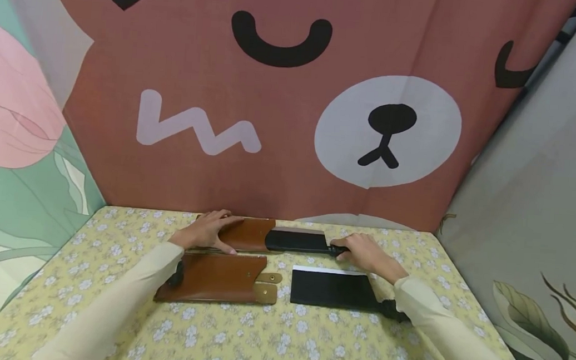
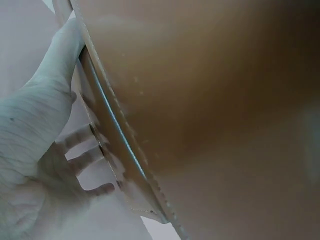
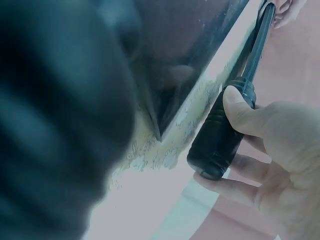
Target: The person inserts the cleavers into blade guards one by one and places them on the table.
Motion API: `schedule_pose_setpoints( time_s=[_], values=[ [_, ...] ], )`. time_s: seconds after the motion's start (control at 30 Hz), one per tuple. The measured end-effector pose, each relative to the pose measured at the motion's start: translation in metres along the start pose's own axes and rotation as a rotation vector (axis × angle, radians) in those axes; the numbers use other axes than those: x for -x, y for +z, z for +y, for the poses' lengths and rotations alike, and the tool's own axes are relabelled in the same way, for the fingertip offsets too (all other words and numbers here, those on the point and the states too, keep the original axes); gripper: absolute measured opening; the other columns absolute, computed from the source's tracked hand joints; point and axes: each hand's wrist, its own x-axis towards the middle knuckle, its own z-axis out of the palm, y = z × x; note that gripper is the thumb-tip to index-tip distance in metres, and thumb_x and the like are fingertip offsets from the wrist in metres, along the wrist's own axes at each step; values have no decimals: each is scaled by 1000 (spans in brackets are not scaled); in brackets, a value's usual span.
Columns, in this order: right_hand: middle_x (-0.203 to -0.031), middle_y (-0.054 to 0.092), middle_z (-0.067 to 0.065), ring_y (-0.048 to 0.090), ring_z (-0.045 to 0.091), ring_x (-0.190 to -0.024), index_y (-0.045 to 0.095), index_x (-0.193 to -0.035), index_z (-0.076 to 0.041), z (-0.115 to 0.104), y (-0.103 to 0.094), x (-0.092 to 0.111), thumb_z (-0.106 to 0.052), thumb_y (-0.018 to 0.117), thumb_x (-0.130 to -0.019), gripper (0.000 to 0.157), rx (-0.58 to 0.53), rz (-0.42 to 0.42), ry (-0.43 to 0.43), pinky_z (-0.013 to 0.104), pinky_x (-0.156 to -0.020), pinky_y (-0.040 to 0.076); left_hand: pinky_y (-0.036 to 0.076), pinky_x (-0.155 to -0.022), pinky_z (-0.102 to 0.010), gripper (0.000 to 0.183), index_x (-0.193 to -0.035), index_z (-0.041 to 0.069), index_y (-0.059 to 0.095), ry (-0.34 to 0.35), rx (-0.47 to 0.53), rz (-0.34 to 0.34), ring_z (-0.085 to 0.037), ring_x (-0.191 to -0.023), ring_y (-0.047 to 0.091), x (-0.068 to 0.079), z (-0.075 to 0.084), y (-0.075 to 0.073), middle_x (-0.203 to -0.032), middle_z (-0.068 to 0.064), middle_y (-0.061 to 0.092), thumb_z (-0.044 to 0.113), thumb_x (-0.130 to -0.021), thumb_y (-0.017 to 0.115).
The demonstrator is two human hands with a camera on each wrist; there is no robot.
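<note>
At the back of the table my left hand point(image 1: 206, 231) grips a brown leather sheath point(image 1: 251, 234), the thumb along its near edge and the fingers across toward its far edge. A cleaver with a black blade point(image 1: 296, 241) lies part way inside that sheath, the rest of the blade out to the right. My right hand point(image 1: 367, 254) holds this cleaver by its black ridged handle point(image 3: 217, 130), thumb on one side and fingers on the other. Closer to me lie a second brown sheath point(image 1: 221, 278) and a second black cleaver point(image 1: 330, 289), apart from each other.
The near sheath has tan snap straps point(image 1: 267, 294) at its right end. A yellow floral cloth point(image 1: 256, 345) covers the table. Behind it hangs a fabric with a printed bear point(image 1: 287, 185); a grey printed curtain point(image 1: 531, 219) stands at the right.
</note>
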Motion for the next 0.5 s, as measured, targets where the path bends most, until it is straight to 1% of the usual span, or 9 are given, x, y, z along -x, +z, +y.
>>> schedule_pose_setpoints(
  time_s=[0.07,0.1,0.2,0.3,0.4,0.5],
  values=[
    [-65,63,2,22,3,-43,71,-135,-3,-1,0,-2,-13,78,-94,43,3,-16,8,20,-46,21,29,-114,-73,105,-161,11,42,-6,-7,-5,-52,-142,41,-1,-1,-1,-156,-27,42,60,-79,87],
    [-67,64,2,22,4,-43,71,-135,-3,-2,0,-2,-14,78,-94,43,10,-19,6,20,-46,22,29,-115,-73,106,-162,11,42,-9,-8,-11,-52,-143,40,-2,-1,-1,-157,-27,41,60,-79,87],
    [-77,71,6,26,3,-44,71,-135,-3,-3,1,-4,-15,78,-94,44,14,-28,-3,21,-47,26,28,-115,-73,107,-162,9,40,-14,-9,-23,-53,-144,38,-2,-2,-1,-158,-28,39,59,-79,87],
    [-85,75,8,29,3,-44,70,-136,-2,-4,2,-6,-15,78,-94,44,21,-31,-8,21,-49,29,28,-115,-74,109,-162,7,40,-17,5,-28,-53,-145,37,-5,-3,-1,-159,-29,37,58,-79,88],
    [-90,77,9,31,3,-44,70,-136,-4,-5,3,-8,-15,78,-95,44,17,-37,7,21,-50,30,28,-114,-73,112,-162,5,38,-24,29,-30,-53,-145,37,-6,-4,-1,-160,-28,36,59,-78,88],
    [-103,79,10,35,2,-44,70,-136,-3,-5,4,-9,-14,78,-94,44,20,-33,-2,21,-52,35,31,-112,-73,114,-161,3,39,-31,40,-26,-52,-143,39,-6,-5,-1,-160,-28,36,60,-76,89]
  ],
)
